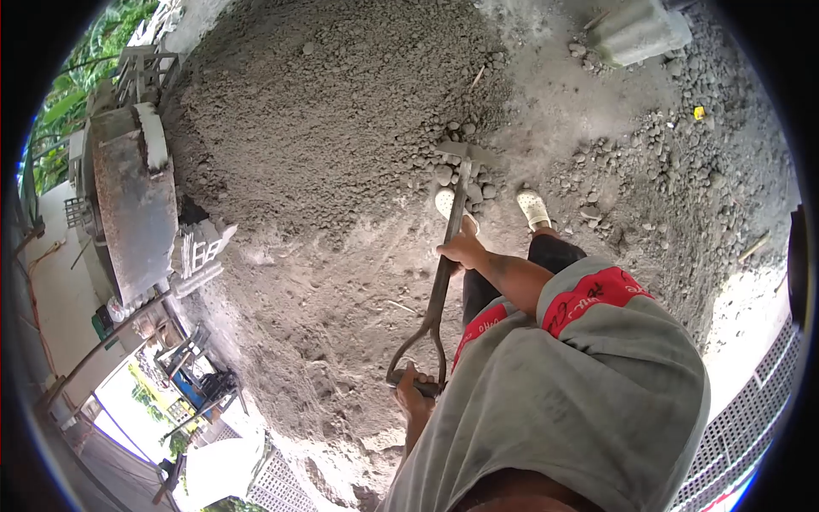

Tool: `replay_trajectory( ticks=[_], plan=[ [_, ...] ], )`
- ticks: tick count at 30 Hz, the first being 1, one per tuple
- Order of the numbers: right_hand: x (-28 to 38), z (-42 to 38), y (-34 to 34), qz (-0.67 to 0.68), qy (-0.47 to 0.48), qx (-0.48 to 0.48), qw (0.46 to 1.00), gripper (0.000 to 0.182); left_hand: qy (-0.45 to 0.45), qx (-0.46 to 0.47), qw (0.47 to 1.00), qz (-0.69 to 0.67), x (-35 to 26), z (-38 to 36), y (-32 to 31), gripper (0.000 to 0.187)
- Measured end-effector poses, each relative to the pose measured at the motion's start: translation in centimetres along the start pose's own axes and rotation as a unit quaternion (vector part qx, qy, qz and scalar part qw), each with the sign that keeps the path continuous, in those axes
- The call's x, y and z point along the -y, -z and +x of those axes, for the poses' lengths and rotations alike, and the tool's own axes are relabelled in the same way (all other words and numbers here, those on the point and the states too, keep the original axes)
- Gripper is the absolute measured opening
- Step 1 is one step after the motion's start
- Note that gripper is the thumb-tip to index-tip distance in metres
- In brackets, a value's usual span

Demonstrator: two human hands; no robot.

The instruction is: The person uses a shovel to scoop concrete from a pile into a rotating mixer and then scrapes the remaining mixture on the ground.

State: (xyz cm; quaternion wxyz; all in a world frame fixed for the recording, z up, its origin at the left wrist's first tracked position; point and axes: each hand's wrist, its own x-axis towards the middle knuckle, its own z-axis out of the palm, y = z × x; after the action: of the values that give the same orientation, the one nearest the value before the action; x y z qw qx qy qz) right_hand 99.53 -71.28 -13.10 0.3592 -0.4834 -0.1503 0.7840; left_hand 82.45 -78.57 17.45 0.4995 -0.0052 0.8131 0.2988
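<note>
A shovel [454,212] slants in front of my body, its D-shaped grip at the lower left and its blade [465,154] at the near edge of a heap of grey gravelly material [333,111]. My left hand [412,386] is closed around the crossbar of the grip. Further along, my right hand [465,246] wraps the shaft, below the blade end. Several rounded stones [444,174] lie around the blade, close to my white clogs [532,209]. How deep the blade edge sits in the material cannot be made out.
A rusty curved metal drum or panel [135,209] stands at left, beside pale openwork blocks [205,253]. Loose stones [636,171] scatter on the right. A pale block-like object [640,32] and a small yellow item [699,113] are at upper right. Perforated grey sheeting [742,418] borders the lower right.
</note>
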Motion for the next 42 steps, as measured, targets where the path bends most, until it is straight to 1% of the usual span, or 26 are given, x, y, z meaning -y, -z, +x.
replay_trajectory(
  ticks=[1,4,5,6,7,8,9,10,12,14,15,16,17,18,20,22,26,28,29,31,32,34,36,37,38,42],
  plan=[
    [1.2,-1.2,0.4,-0.012,-0.001,0.012,1.000,0.024,-0.019,0.035,0.998,-0.039,1.5,-0.3,0.4,0.022],
    [3.1,-6.4,-0.1,0.222,-0.176,-0.075,0.956,0.023,-0.050,0.090,0.993,-0.049,4.0,-3.7,3.0,0.022],
    [2.6,-7.1,0.1,0.173,-0.192,-0.037,0.965,0.026,-0.159,0.101,0.979,0.071,3.8,-6.1,3.4,0.023],
    [2.4,-7.8,0.6,0.120,-0.208,0.002,0.971,0.029,-0.261,0.107,0.940,0.190,4.1,-7.8,3.9,0.024],
    [1.9,-7.6,1.9,0.115,-0.226,-0.029,0.967,0.024,-0.371,0.134,0.901,0.184,5.3,-7.8,4.3,0.025],
    [1.4,-7.4,3.2,0.106,-0.245,-0.063,0.962,0.020,-0.418,0.133,0.827,0.352,6.1,-9.4,5.8,0.021],
    [2.3,-8.0,3.5,0.169,-0.263,-0.146,0.939,0.018,-0.493,0.159,0.750,0.412,5.7,-10.8,5.7,0.019],
    [1.4,-8.3,3.3,0.148,-0.269,-0.145,0.941,0.018,-0.561,0.183,0.659,0.466,5.8,-11.7,5.9,0.021],
    [-2.3,-8.1,2.3,0.144,-0.229,-0.204,0.941,0.014,-0.510,0.199,0.687,0.479,6.6,-13.8,6.8,0.032],
    [-8.1,-7.5,1.4,0.142,-0.186,-0.260,0.937,0.009,-0.497,0.064,0.817,0.285,11.6,-12.5,9.8,0.037],
    [-10.9,-7.4,0.4,0.147,-0.164,-0.288,0.932,0.007,-0.347,-0.070,0.920,0.170,15.5,-10.7,12.1,0.044],
    [-13.9,-7.9,-0.5,0.166,-0.189,-0.281,0.926,0.006,-0.258,-0.176,0.945,0.101,18.8,-9.3,13.6,0.046],
    [-16.9,-8.8,-1.1,0.181,-0.214,-0.276,0.919,0.006,-0.164,-0.172,0.971,-0.016,20.0,-9.1,14.1,0.045],
    [-16.7,-11.5,-2.7,0.180,-0.258,-0.249,0.916,0.012,-0.063,-0.165,0.975,-0.134,21.3,-8.9,14.5,0.043],
    [-23.6,-13.4,-1.9,0.146,-0.324,-0.165,0.920,0.009,0.023,-0.207,0.964,-0.165,31.4,-6.6,20.7,0.023],
    [-27.3,-15.6,-2.9,0.068,-0.437,-0.175,0.880,0.011,0.099,-0.291,0.939,-0.153,37.1,-6.9,22.7,0.010],
    [-37.4,-17.5,-0.7,0.022,-0.509,-0.178,0.842,0.011,0.159,-0.335,0.914,-0.164,46.5,-5.7,23.8,0.011],
    [-42.0,-16.3,2.7,0.002,-0.476,-0.217,0.852,0.012,0.179,-0.334,0.894,-0.240,53.6,-3.3,24.3,0.010],
    [-44.1,-14.8,5.2,0.002,-0.463,-0.190,0.866,0.013,0.166,-0.404,0.884,-0.167,53.6,-1.0,22.4,0.011],
    [-29.3,-13.0,-1.4,-0.093,-0.195,-0.192,0.957,0.013,0.177,-0.381,0.880,-0.222,53.6,4.1,17.6,0.014],
    [-38.5,-8.9,7.6,-0.030,-0.191,-0.182,0.964,0.013,0.202,-0.343,0.881,-0.255,55.3,7.1,15.4,0.015],
    [-37.5,0.0,12.0,-0.153,-0.316,-0.237,0.906,0.011,0.174,-0.273,0.894,-0.309,56.2,13.2,10.3,0.021],
    [-34.6,5.5,13.6,-0.151,-0.277,-0.269,0.910,0.012,0.171,-0.259,0.895,-0.321,55.2,18.2,5.3,0.019],
    [-33.1,7.7,13.9,-0.153,-0.266,-0.267,0.914,0.012,0.126,-0.257,0.903,-0.319,55.3,20.3,3.5,0.015],
    [-32.1,8.8,14.0,-0.153,-0.256,-0.267,0.916,0.013,0.111,-0.253,0.923,-0.268,54.6,21.7,2.4,0.012],
    [-31.9,9.8,15.5,-0.148,-0.239,-0.255,0.925,0.013,0.069,-0.225,0.926,-0.296,57.1,23.2,1.4,0.012]
  ],
)
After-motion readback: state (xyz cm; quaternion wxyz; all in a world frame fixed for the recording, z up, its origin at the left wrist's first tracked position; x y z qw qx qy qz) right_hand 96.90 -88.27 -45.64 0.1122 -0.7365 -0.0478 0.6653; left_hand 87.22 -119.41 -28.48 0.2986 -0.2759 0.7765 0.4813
